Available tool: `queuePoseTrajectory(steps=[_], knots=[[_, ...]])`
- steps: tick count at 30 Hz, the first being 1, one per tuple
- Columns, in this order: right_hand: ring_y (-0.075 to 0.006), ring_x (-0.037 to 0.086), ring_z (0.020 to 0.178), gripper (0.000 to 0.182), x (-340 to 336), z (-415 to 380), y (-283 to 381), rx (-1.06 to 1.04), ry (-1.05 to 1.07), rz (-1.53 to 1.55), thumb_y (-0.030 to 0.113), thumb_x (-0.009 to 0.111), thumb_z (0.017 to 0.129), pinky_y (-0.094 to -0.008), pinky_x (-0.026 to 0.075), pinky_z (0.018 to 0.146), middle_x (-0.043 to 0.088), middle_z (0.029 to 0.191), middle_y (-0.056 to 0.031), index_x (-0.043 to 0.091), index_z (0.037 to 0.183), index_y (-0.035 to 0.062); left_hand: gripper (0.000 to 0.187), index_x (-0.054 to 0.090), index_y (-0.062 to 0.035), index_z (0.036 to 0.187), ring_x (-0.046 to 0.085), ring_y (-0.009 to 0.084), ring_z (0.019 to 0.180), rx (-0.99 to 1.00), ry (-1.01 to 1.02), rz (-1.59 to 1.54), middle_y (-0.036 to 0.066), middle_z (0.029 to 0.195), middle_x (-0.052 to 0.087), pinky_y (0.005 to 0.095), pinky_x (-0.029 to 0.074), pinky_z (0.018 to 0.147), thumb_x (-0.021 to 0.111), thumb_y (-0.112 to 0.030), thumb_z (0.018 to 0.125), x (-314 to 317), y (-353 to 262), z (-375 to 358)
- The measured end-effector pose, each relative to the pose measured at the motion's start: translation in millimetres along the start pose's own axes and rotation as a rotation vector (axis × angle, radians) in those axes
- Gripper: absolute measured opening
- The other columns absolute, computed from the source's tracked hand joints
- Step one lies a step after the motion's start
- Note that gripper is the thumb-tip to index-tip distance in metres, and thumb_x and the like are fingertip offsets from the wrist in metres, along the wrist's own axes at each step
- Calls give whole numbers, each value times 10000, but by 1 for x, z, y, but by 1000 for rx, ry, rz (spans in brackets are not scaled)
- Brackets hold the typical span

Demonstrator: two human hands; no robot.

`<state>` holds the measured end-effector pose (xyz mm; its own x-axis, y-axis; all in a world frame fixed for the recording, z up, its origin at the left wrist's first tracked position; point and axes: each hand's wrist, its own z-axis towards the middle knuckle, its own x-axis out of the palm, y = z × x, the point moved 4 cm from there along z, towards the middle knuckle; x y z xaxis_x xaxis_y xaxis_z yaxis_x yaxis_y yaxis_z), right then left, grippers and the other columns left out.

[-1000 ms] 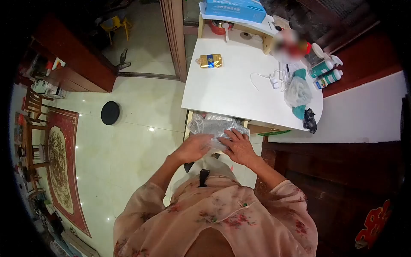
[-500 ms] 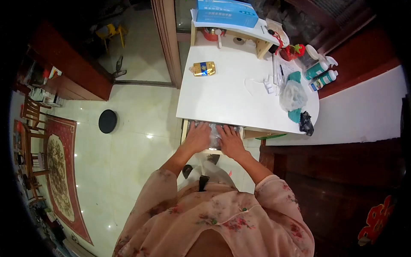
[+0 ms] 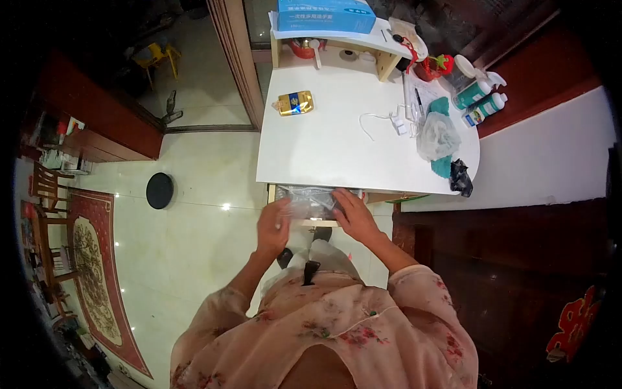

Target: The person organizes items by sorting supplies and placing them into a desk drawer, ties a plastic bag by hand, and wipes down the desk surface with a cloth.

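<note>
A pulled-out drawer (image 3: pixel 316 223) juts from under the front edge of the white desk (image 3: pixel 330 149). Clear, crinkled plastic (image 3: pixel 310 197) fills much of it, shiny and partly covered by my hands. Over the drawer's front left corner is my left hand (image 3: pixel 273 227), its fingers smeared by motion. My right hand (image 3: pixel 355 215) reaches in from the right side, its fingers stretched forward and lying on the plastic.
On the desktop lie a gold packet (image 3: pixel 295 103), a white cable (image 3: pixel 372 120), and a clear plastic bag (image 3: pixel 438 137) on a teal cloth. A blue box (image 3: pixel 326 17) stands on the shelf. Bottles (image 3: pixel 484 109) stand at right; a round black stool (image 3: pixel 159 190) is on the floor.
My left hand has drawn back from the drawer's inside toward its front left corner. My right hand stays at the drawer's right side. The view has shifted slightly.
</note>
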<state>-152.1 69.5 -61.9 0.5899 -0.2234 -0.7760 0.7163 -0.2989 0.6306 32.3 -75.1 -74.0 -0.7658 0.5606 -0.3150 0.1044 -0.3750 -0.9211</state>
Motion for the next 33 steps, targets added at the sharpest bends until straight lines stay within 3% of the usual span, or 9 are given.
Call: queuePoseTrajectory(steps=[3, 9, 12, 15, 19, 22, 25, 27, 33], knots=[[-370, 509, 1123, 411, -7, -26, 9, -154, -47, -162, 234, 543, 900, -463, 405, 932, 549, 1218, -194, 516, 1264, 45, 136, 589, 1, 992, 623, 258, 915, -95, -96, 35, 164, 1004, 640, 361, 483, 819, 559, -54, 871, -38, 0, -27], [-325, 526, 1113, 343, 8, -7, 24, -82, 94, -268, 221, 538, 893, -441, 395, 941, 582, 1187, -153, 584, 1191, 58, 128, 586, 3, 994, 625, 212, 858, -230, -126, 46, 132, 917, 639, 332, 495, 749, 566, -49, 879, -50, 3, -38], [-332, 527, 1101, 301, 0, -8, 24, -59, 87, -120, 201, 559, 878, -445, 400, 931, 601, 1141, -156, 604, 1132, 45, 145, 590, -5, 1005, 633, 234, 849, -207, -262, 1, 128, 903, 646, 326, 502, 738, 566, -11, 862, -60, -6, -27], [-312, 534, 1074, 346, -5, -24, 22, -54, 93, -155, 178, 591, 883, -411, 411, 939, 593, 1141, -119, 569, 1215, 83, 190, 608, -16, 981, 635, 276, 876, 109, -217, 180, 123, 927, 655, 349, 511, 758, 570, 56, 809, -63, -16, -12], [-324, 527, 1082, 351, 6, -32, 25, -153, 80, -95, 113, 608, 854, -418, 406, 944, 581, 1146, -132, 567, 1199, 65, 186, 656, -54, 920, 599, 309, 879, 406, 141, 528, 101, 905, 645, 411, 436, 854, 615, -13, 743, -29, -43, 29], [-332, 521, 1091, 352, 1, -31, 28, -139, 63, -96, 81, 598, 851, -426, 403, 950, 568, 1164, -148, 560, 1201, 54, 229, 661, -45, 1004, 577, 298, 937, 368, 557, 649, 121, 898, 632, 410, 395, 900, 613, -105, 788, 1, -20, 33], [-348, 512, 1107, 357, -18, -25, 20, -136, -82, -183, 66, 583, 862, -433, 400, 961, 547, 1191, -170, 549, 1216, 49, 166, 662, -61, 860, 561, 266, 893, 244, 677, 648, 86, 857, 625, 391, 393, 788, 576, -190, 800, 5, -15, 27], [-359, 506, 1115, 363, -23, -24, 5, -58, -262, -186, 56, 573, 867, -434, 398, 967, 533, 1211, -178, 542, 1229, 53, 202, 662, -62, 849, 566, 266, 891, 302, 656, 633, 96, 868, 628, 394, 394, 787, 560, -232, 809, 10, -11, 22], [-385, 487, 1135, 436, 11, 2, 14, 13, -31, -308, 226, 550, 888, -484, 384, 968, 517, 1222, -198, 496, 1279, 41, 193, 660, -56, 882, 570, 288, 903, 249, 643, 835, 142, 884, 629, 402, 417, 807, 533, -190, 825, 40, 6, 27]])
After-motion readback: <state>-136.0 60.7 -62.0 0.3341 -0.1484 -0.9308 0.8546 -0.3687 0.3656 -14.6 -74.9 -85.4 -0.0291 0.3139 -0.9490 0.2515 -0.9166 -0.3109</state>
